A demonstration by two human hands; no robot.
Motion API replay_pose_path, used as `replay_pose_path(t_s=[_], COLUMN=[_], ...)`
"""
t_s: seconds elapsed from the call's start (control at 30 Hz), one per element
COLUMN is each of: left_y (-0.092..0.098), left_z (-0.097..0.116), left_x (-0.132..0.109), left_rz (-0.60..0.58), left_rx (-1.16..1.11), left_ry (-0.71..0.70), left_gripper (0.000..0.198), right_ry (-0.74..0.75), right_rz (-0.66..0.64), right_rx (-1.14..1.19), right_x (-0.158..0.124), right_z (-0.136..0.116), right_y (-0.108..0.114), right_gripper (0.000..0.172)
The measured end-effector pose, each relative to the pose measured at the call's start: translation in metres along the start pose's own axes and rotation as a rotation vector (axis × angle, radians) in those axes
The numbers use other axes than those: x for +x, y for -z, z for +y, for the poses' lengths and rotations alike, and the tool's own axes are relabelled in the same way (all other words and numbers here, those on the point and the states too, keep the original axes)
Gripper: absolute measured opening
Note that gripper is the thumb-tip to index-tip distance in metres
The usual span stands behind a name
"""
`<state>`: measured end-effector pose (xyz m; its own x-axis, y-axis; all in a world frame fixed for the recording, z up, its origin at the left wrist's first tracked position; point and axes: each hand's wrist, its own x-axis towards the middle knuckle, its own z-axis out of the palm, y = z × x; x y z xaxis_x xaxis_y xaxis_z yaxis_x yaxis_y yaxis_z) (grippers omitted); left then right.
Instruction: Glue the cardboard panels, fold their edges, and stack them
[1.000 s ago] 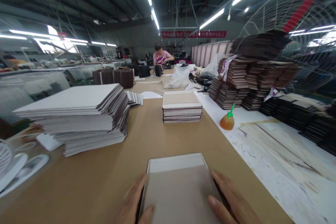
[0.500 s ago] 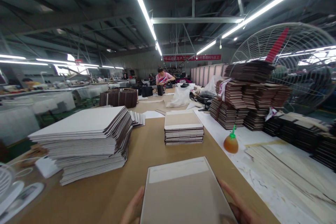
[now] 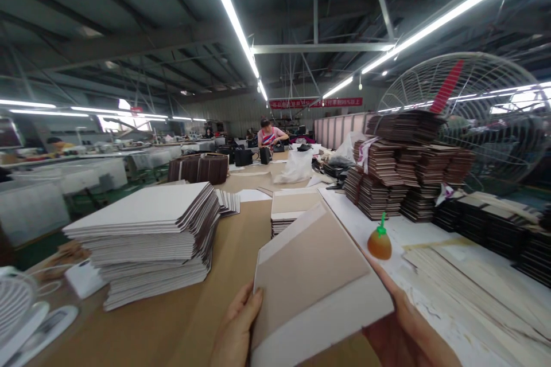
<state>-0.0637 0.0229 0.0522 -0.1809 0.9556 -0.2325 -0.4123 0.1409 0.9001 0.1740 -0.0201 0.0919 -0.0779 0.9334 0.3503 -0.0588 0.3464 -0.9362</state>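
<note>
A flat rectangular board panel (image 3: pixel 314 275), beige in the middle with paler bands at both ends, is held up over the brown table top (image 3: pixel 172 327). My left hand (image 3: pixel 239 321) grips its left edge, thumb on the face. On the right edge my right hand (image 3: pixel 404 321) is closed round the panel, its fingers partly hidden beneath. Just beyond, partly covered by the panel, stands a small stack of similar panels (image 3: pixel 295 200). A tall stack of white-faced boards (image 3: pixel 146 206) rises to the left of my hands.
At right are an orange squeeze bottle with a green nozzle (image 3: pixel 379 241), piled brown panels (image 3: pixel 387 155), black panels (image 3: pixel 482 223) and a large caged fan (image 3: pixel 469 120). A small white fan (image 3: pixel 19 304) lies at left. A co-worker (image 3: pixel 270 135) works farther down the table.
The panel has been raised and tilted, its far edge now overlapping the small stack. Both hands have come up with it, and its near pale band now shows.
</note>
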Motion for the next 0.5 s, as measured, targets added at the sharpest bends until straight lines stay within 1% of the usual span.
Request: replay_pose_path(t_s=[0.07,0.1,0.17,0.2,0.23,0.3,0.33,0.37,0.43,0.47,0.5], left_y=[-0.013,-0.019,-0.029,-0.032,-0.034,-0.036,-0.035,-0.034,-0.031,-0.03,-0.031], left_z=[-0.005,-0.007,-0.014,-0.017,-0.019,-0.024,-0.025,-0.025,-0.02,-0.015,-0.01], left_x=[0.005,0.007,0.01,0.011,0.012,0.014,0.015,0.015,0.013,0.01,0.005], left_rz=[0.013,0.018,0.009,0.002,-0.001,0.003,0.013,0.029,0.031,-0.008,-0.081], left_rx=[-0.072,-0.108,-0.14,-0.125,-0.091,-0.001,0.039,0.069,0.097,0.094,0.079], left_ry=[0.009,0.006,-0.049,-0.075,-0.092,-0.095,-0.088,-0.08,-0.091,-0.117,-0.149], left_gripper=[0.049,0.052,0.058,0.058,0.058,0.059,0.059,0.061,0.063,0.064,0.064], right_ry=[0.054,0.071,0.06,0.03,-0.012,-0.071,-0.044,0.025,0.216,0.299,0.376], right_rz=[-0.047,-0.065,-0.044,-0.007,0.046,0.178,0.229,0.26,0.262,0.24,0.208], right_rx=[0.002,-0.019,-0.074,-0.094,-0.117,-0.214,-0.321,-0.457,-0.711,-0.784,-0.834], right_x=[0.001,0.002,0.002,0.002,0.002,0.003,0.005,0.006,0.01,0.012,0.015], right_z=[0.007,0.012,0.021,0.024,0.026,0.027,0.027,0.027,0.028,0.029,0.031], right_y=[-0.009,-0.013,-0.018,-0.02,-0.02,-0.018,-0.016,-0.013,-0.008,-0.007,-0.008], right_gripper=[0.067,0.073,0.084,0.084,0.081,0.068,0.061,0.056,0.05,0.051,0.054])
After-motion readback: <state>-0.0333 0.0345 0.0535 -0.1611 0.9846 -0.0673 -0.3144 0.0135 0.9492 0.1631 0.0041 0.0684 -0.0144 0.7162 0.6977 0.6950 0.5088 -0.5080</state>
